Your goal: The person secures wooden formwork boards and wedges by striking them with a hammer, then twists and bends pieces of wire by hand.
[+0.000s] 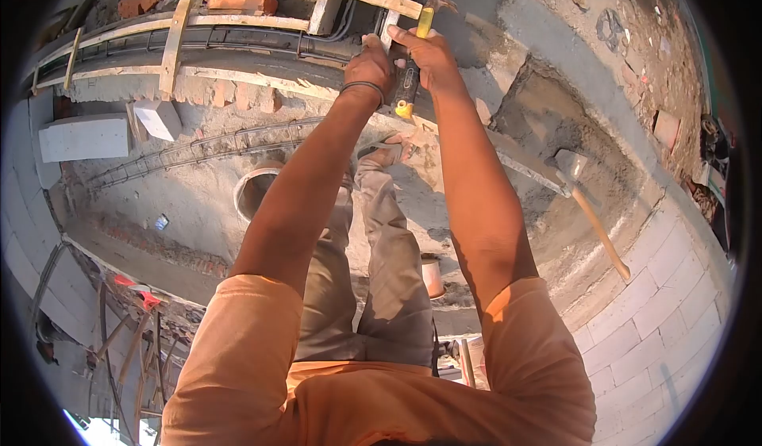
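ok, hands [370, 73] at batten [390, 29], rt [433, 60] w/ hammer [407, 83]

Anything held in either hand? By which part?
Right hand: long yellow-and-black metal-headed hammer, by the upper handle, below its head. Left hand: by the pale, narrow wooden strip; grip can't be told.

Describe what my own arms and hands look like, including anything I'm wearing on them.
Your arms have short orange sleeves covering the upper part. The left hand and right hand are ungloved. A thin, dark bracelet circles the left wrist; none shows on the right.
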Demonstrator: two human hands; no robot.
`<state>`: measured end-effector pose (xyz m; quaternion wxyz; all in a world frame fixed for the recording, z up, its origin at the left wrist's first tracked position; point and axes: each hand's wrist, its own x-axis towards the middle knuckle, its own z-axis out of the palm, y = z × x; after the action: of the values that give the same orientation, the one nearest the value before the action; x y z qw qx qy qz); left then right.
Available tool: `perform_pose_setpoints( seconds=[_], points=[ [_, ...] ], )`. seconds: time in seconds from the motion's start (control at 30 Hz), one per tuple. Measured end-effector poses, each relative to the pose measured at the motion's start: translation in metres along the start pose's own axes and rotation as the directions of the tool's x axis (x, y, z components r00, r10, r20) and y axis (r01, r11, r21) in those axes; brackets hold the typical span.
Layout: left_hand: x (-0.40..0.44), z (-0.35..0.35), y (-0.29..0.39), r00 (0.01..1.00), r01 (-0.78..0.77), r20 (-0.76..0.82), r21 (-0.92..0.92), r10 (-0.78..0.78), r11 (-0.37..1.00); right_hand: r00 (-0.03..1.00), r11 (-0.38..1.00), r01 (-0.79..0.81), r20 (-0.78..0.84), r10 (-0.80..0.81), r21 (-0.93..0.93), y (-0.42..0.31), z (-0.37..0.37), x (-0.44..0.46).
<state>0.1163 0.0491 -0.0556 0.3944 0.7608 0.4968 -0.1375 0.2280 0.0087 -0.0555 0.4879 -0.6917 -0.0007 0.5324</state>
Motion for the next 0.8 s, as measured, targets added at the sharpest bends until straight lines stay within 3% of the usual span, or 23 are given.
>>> perform_pose_setpoints(
  seconds=[0.1,0.13,0.23,0.33,0.43,0.47,0.6,0.7,0.8],
  points=[
    [0.008,0.007,-0.008,0.995,-0.056,-0.074,0.052,0.060,0.997,0.999,0.942,0.048,0.003,-0.052,0.331,0.007,-0.028,-0.022],
    [0.008,0.008,-0.008,0.995,-0.068,-0.068,0.062,0.072,0.996,0.995,0.940,0.020,-0.098,0.014,0.341,0.002,-0.030,-0.039],
    [0.003,0.005,0.001,0.996,-0.047,-0.068,0.094,0.053,0.994,0.911,0.914,-0.291,-0.210,0.354,0.282,0.015,-0.035,-0.059],
    [0.001,0.006,0.000,0.993,-0.056,-0.096,0.145,0.071,0.988,0.858,0.774,-0.385,-0.115,0.501,0.503,0.029,-0.029,-0.053],
    [0.001,0.004,0.005,0.999,0.011,-0.039,0.148,-0.006,0.989,0.833,0.668,-0.422,-0.028,0.552,0.613,0.036,-0.007,-0.042],
    [0.001,0.004,0.004,0.999,0.004,-0.040,0.154,0.002,0.988,0.849,0.725,-0.463,0.018,0.529,0.510,0.038,-0.004,-0.041],
    [0.001,0.005,0.005,0.998,-0.010,-0.056,0.180,0.021,0.984,0.830,0.589,-0.467,0.098,0.549,0.660,0.050,-0.014,-0.030],
    [0.002,0.002,0.008,0.999,0.001,-0.046,0.189,0.007,0.982,0.837,0.555,-0.362,-0.001,0.547,0.749,0.053,-0.007,-0.029],
    [-0.001,0.004,0.007,0.997,-0.023,-0.069,0.214,0.039,0.977,0.847,0.621,-0.460,0.104,0.521,0.634,0.051,-0.014,-0.024]
  ],
)
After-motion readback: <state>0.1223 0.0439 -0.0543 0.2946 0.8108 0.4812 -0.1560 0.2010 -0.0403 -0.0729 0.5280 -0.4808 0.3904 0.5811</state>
